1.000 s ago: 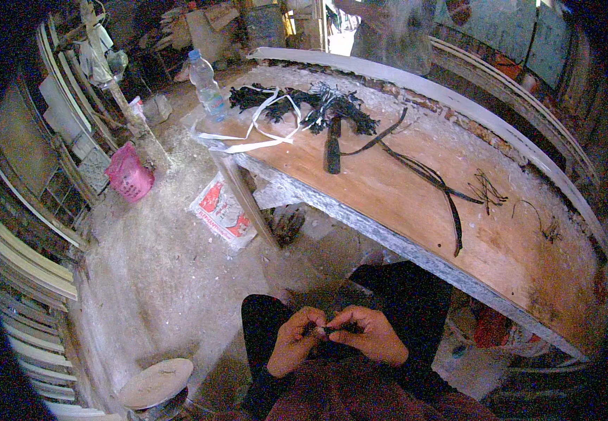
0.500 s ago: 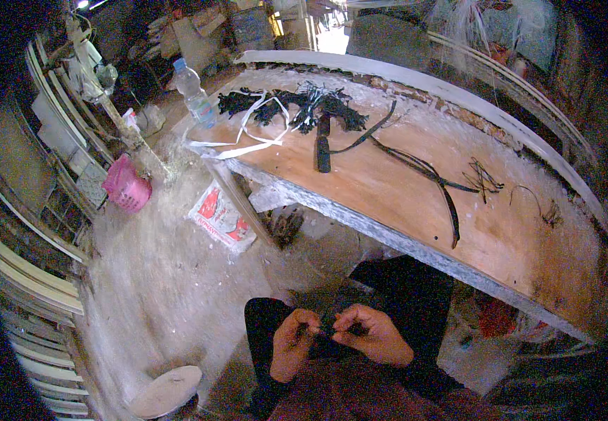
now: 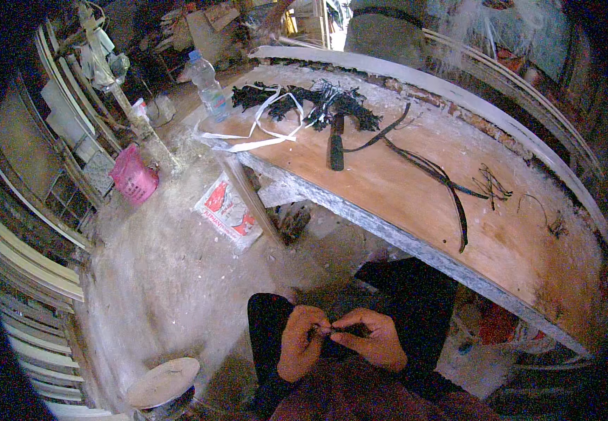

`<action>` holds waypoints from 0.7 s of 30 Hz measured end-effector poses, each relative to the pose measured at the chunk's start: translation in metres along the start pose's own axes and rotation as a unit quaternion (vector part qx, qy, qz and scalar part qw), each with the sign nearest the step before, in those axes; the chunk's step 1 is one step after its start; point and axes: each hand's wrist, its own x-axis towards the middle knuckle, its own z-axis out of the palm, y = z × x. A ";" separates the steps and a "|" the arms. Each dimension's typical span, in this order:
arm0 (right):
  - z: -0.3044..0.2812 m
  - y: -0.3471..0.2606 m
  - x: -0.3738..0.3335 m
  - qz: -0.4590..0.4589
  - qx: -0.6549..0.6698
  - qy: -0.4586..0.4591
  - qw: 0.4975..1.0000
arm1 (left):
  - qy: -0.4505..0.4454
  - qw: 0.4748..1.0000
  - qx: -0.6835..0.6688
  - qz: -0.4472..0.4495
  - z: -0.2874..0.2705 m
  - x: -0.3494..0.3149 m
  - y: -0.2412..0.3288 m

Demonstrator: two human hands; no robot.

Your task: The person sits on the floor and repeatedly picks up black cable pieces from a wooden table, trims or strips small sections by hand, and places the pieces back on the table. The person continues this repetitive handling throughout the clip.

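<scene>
Over my lap, my left hand [image 3: 302, 342] and my right hand [image 3: 372, 339] meet fingertip to fingertip, both pinched closed. A small dark bit seems to sit between the fingertips; it is too small and dim to name. On the wooden table [image 3: 388, 189] ahead lies a heap of short black strips [image 3: 276, 105] beside a bundle of black and whitish strands [image 3: 328, 100]. A dark handle-like tool [image 3: 336, 149] lies in front of the bundle. Long black straps [image 3: 436, 170] stretch to the right, and white ribbon [image 3: 265, 144] loops at the left end.
A clear plastic bottle [image 3: 210, 91] stands at the table's left end. On the floor are a pink bucket-like container [image 3: 134, 175], a white and red sack [image 3: 228, 209] and a round stool-like top [image 3: 164, 383]. Thin dark wire [image 3: 492, 186] lies tangled at the table's right. Curved pale strips [image 3: 30, 259] line the left side.
My fingertips have come together, closing the small gap between my hands. The whole view has shifted a little; the things on the table lie as before.
</scene>
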 end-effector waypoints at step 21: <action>-0.013 0.007 0.002 -0.045 -0.049 -0.075 0.995 | -0.130 0.991 -0.035 -0.012 -0.020 0.007 -0.001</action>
